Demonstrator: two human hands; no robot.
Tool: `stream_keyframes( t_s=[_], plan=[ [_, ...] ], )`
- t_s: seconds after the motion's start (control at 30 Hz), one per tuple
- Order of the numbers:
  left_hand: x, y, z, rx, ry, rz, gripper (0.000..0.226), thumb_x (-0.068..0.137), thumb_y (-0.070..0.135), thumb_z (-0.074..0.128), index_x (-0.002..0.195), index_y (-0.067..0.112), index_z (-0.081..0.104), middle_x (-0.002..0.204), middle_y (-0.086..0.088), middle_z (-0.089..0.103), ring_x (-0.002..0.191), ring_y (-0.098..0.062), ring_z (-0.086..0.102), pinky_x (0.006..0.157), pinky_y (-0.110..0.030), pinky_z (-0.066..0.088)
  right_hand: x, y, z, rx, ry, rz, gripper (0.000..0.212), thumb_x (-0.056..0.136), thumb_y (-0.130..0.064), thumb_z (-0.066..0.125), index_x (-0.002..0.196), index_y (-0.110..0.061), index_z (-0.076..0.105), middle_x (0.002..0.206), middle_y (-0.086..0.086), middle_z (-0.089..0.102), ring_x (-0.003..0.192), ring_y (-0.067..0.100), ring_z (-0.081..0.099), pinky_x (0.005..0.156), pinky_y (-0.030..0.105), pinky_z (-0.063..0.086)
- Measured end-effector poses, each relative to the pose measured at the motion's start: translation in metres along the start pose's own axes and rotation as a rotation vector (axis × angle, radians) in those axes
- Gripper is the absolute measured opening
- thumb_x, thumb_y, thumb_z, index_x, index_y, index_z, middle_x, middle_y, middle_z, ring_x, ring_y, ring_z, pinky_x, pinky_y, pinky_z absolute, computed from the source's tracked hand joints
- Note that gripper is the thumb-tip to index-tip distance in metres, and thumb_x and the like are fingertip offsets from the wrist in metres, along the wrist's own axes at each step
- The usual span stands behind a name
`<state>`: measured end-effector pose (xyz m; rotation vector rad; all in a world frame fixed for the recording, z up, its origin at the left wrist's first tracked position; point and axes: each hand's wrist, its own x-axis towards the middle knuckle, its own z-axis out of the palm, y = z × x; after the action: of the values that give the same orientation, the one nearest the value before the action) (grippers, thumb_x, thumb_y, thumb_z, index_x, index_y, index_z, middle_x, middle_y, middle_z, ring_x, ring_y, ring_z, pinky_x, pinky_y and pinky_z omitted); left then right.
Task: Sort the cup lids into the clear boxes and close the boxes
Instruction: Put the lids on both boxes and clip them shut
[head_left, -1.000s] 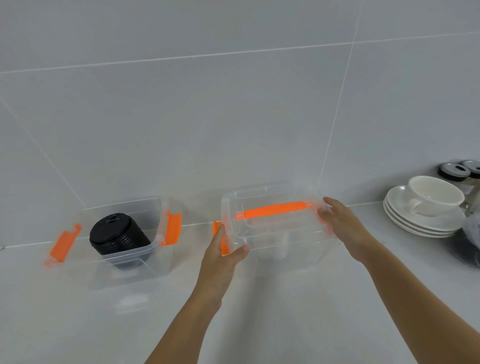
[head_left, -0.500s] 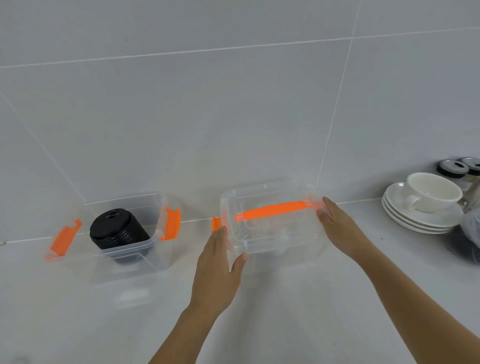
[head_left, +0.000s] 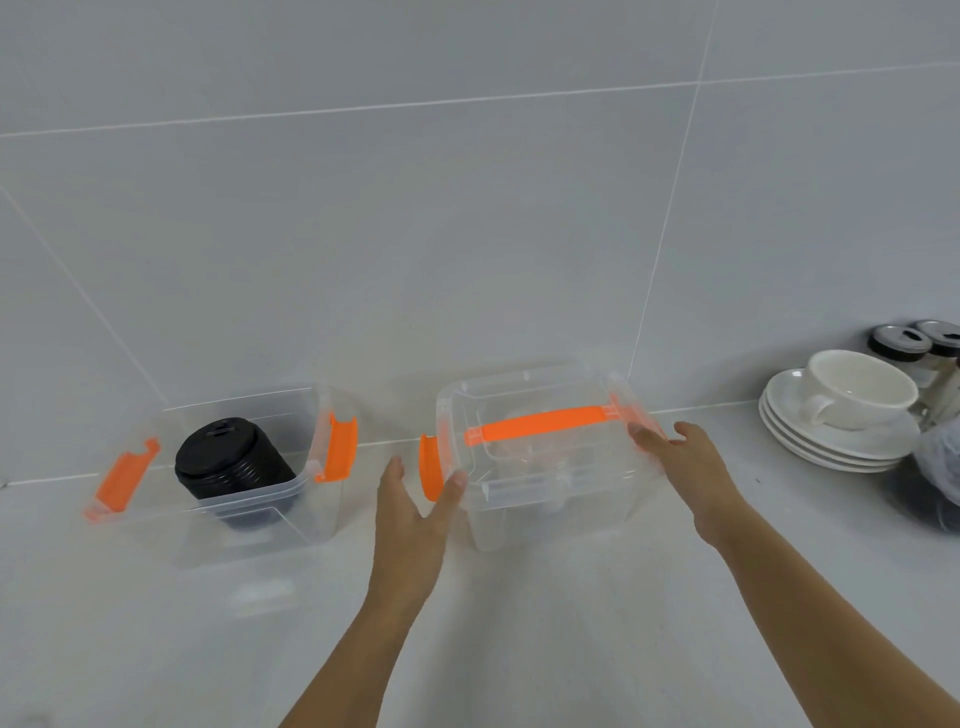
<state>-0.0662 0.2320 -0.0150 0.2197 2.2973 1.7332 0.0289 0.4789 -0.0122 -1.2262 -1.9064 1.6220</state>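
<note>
Both forearms reach forward over the white bench (head_left: 571, 623). The lidded clear box (head_left: 545, 467) sits between the hands: the left hand (head_left: 410, 519) spreads loosely, thumb touching the orange latch (head_left: 430, 467); the right hand (head_left: 685, 467) lies open-fingered against the box's right edge. Black cup lids (head_left: 228, 467) sit stacked in the open box (head_left: 234, 519) to the left.

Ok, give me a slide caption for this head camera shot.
Both hands, left hand and right hand, at the latches of the lidded clear box; the open box holds stacked black cup lids.
</note>
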Motion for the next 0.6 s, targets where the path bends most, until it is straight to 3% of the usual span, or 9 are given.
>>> stream_keyframes(
  t_s=[0.1, 0.2, 0.27, 0.43, 0.6],
  plan=[
    [0.008, 0.007, 0.002, -0.256, 0.006, -0.354, 0.094, 0.073, 0.057, 0.064, 0.146, 0.024, 0.016, 0.146, -0.006, 0.036, 0.131, -0.026, 0.038, 0.105, -0.044, 0.030, 0.001, 0.005, 0.001, 0.134, -0.042, 0.070, 0.050, 0.080, -0.043, 0.065, 0.111, -0.006, 0.052, 0.111, 0.011, 0.059, 0.089, 0.023, 0.060, 0.081, 0.038, 0.051],
    [0.012, 0.013, -0.001, -0.415, -0.155, -0.494, 0.064, 0.074, 0.048, 0.069, 0.125, 0.016, 0.048, 0.116, -0.008, 0.061, 0.108, -0.023, 0.057, 0.096, -0.044, 0.042, 0.001, 0.007, 0.003, 0.195, -0.025, 0.033, 0.041, 0.081, -0.036, 0.066, 0.106, -0.004, 0.058, 0.089, 0.006, 0.061, 0.075, 0.018, 0.058, 0.064, 0.032, 0.051],
    [0.013, 0.013, 0.002, -0.363, -0.182, -0.425, 0.048, 0.076, 0.039, 0.070, 0.115, 0.015, 0.056, 0.104, -0.006, 0.065, 0.099, -0.021, 0.061, 0.092, -0.042, 0.046, 0.001, 0.007, 0.005, 0.176, 0.023, -0.044, 0.038, 0.082, -0.033, 0.065, 0.106, -0.004, 0.058, 0.084, 0.003, 0.057, 0.073, 0.016, 0.056, 0.061, 0.029, 0.049],
    [0.011, 0.019, 0.015, -0.093, -0.007, -0.111, 0.035, 0.084, 0.027, 0.061, 0.115, 0.024, 0.047, 0.093, 0.003, 0.060, 0.086, -0.017, 0.060, 0.079, -0.037, 0.051, -0.003, 0.006, 0.007, -0.119, 0.174, -0.342, 0.019, 0.087, -0.030, 0.057, 0.097, -0.014, 0.056, 0.089, 0.004, 0.058, 0.071, 0.012, 0.052, 0.058, 0.024, 0.040],
    [0.010, 0.019, 0.013, 0.060, 0.009, 0.004, 0.020, 0.085, 0.032, 0.057, 0.103, 0.032, 0.046, 0.088, 0.008, 0.058, 0.085, -0.017, 0.060, 0.082, -0.045, 0.054, -0.002, 0.007, 0.008, -0.191, 0.186, -0.401, 0.013, 0.089, -0.022, 0.050, 0.091, -0.010, 0.056, 0.088, 0.012, 0.057, 0.069, 0.022, 0.050, 0.056, 0.030, 0.037]
  ],
)
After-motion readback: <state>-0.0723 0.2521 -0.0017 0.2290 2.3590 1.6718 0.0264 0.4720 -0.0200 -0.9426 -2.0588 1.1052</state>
